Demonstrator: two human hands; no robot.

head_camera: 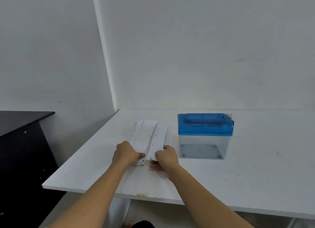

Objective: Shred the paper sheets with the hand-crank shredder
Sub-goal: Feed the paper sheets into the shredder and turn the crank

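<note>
Long white paper strips (pixel 148 134) lie side by side on the white table (pixel 255 168), left of the shredder. My left hand (pixel 126 153) presses down on the near ends of the left strips. My right hand (pixel 166 157) pinches the near end of the right strip (pixel 159 139) between thumb and fingers. The hand-crank shredder (pixel 205 134) has a blue top and a clear bin that looks empty; it stands to the right of the strips, apart from both hands. Its crank is barely visible at the top's right end.
A dark cabinet (pixel 22 142) stands left of the table, lower than its top. White walls meet in a corner behind the table. The table's front edge (pixel 153 198) runs just under my forearms. Small dark specks dot the tabletop at the right.
</note>
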